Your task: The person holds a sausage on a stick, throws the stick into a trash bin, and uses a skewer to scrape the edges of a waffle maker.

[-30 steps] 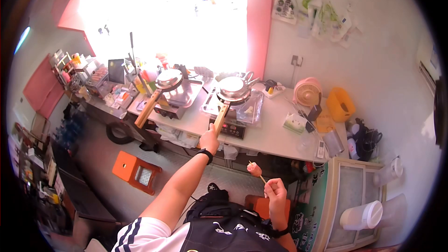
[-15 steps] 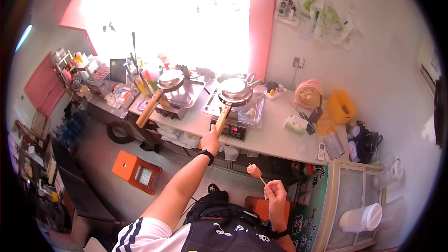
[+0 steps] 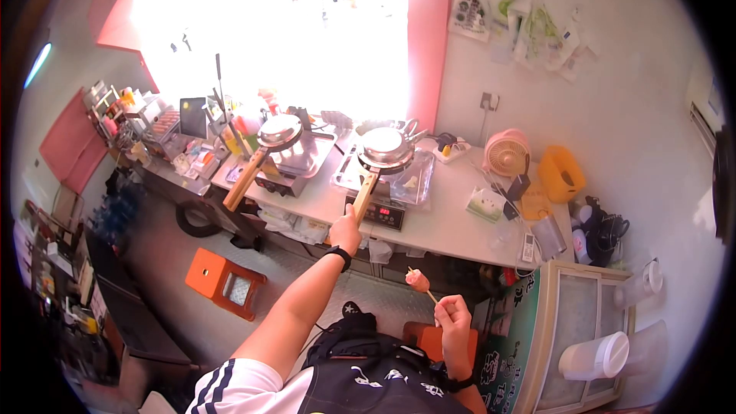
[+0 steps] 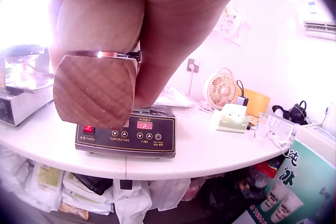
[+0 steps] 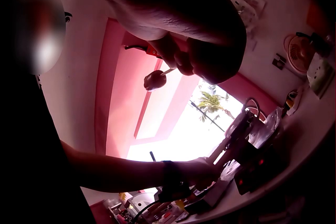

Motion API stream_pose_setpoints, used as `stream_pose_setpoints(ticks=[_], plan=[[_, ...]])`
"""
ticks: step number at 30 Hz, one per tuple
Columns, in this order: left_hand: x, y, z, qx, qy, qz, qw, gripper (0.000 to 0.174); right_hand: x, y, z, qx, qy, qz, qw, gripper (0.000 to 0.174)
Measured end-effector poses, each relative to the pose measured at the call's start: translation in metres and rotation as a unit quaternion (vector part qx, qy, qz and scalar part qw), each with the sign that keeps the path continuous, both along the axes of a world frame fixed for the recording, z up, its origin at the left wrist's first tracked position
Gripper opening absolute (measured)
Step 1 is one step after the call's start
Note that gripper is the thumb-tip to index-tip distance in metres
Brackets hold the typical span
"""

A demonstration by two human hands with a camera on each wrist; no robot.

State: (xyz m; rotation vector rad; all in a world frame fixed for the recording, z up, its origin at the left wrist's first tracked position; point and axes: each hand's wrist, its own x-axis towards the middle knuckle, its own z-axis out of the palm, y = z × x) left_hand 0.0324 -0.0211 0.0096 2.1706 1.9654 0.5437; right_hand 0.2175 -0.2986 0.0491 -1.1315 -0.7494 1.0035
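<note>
My left hand (image 3: 346, 231) grips the wooden handle (image 3: 365, 195) of a closed, round metal waffle iron (image 3: 385, 146) on the right-hand electric base. In the left wrist view the handle (image 4: 94, 90) shows its two halves, one over the other, against my palm and fingers. On the base, a control panel (image 4: 126, 137) has lit red digits. My right hand (image 3: 454, 326), raised in front of my body, pinches a thin wooden stick (image 3: 432, 296). A pinkish lump of food (image 3: 418, 279) sits on the stick's upper end, also seen in the right wrist view (image 5: 155, 80).
A second waffle iron (image 3: 279, 131) rests on its base to the left. Along the counter (image 3: 452, 215) stand a pink fan (image 3: 506, 153) and a yellow bin (image 3: 560, 174). A glass-topped freezer (image 3: 575, 322) is at the right, an orange stool (image 3: 222, 280) on the floor.
The view has shifted slightly. Both hands keep their places, the left on the handle and the right holding the stick.
</note>
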Motion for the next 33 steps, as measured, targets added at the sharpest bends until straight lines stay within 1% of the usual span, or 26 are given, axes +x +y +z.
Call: stream_pose_setpoints(ticks=[8, 10, 17, 19, 25, 33], plan=[[-0.0002, -0.0003, -0.0007, 0.002, 0.004, -0.002, 1.0, 0.042, -0.0004, -0.0007, 0.0013, 0.001, 0.004, 0.0, 1.0, 0.005], [-0.0006, -0.0014, 0.0003, 0.001, 0.019, -0.01, 1.0, 0.037, -0.0009, -0.0006, 0.0015, 0.005, 0.004, -0.001, 1.0, 0.005], [-0.0008, -0.0026, 0.0001, -0.004, 0.012, -0.012, 1.0, 0.038, 0.0, -0.0022, 0.0002, 0.003, 0.008, 0.006, 1.0, 0.006], [-0.0006, -0.0014, 0.0, 0.009, 0.009, -0.013, 1.0, 0.038, 0.0003, -0.0009, 0.0006, 0.0, -0.005, 0.005, 1.0, 0.006], [-0.0003, -0.0019, 0.0019, -0.008, 0.014, -0.013, 1.0, 0.041, -0.0002, -0.0013, 0.0018, -0.003, 0.006, 0.005, 1.0, 0.006], [-0.0007, -0.0023, 0.0027, -0.002, 0.014, -0.014, 1.0, 0.039, -0.0003, -0.001, -0.0009, 0.004, 0.0, 0.006, 1.0, 0.006]])
